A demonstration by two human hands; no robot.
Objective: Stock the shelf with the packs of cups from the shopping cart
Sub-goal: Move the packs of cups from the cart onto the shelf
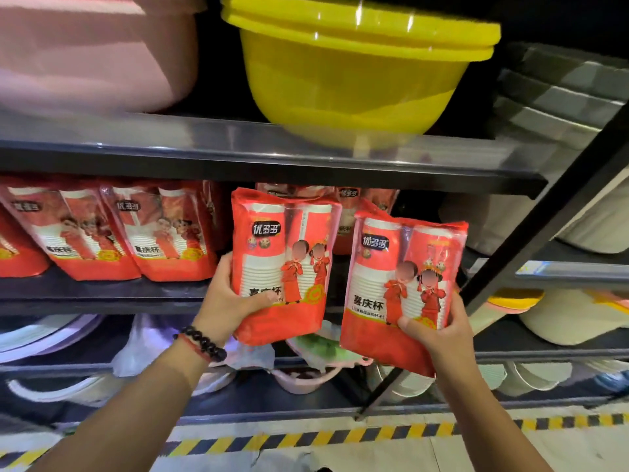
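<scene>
We see red cup packs (282, 267) printed with white cups, a yellow basin (354, 80), a pink tub (92, 52), black beads (200, 342), and yellow-and-black floor stripes (306, 437).

Two held packs of cups (282, 264); two clear on shelf (102, 287); one stack of yellow basins (354, 73).

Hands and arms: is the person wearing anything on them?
Both arms are bare, with no sleeves or gloves. The left hand has a black bead bracelet and a thin red string at the wrist. The right hand wears nothing.
</scene>
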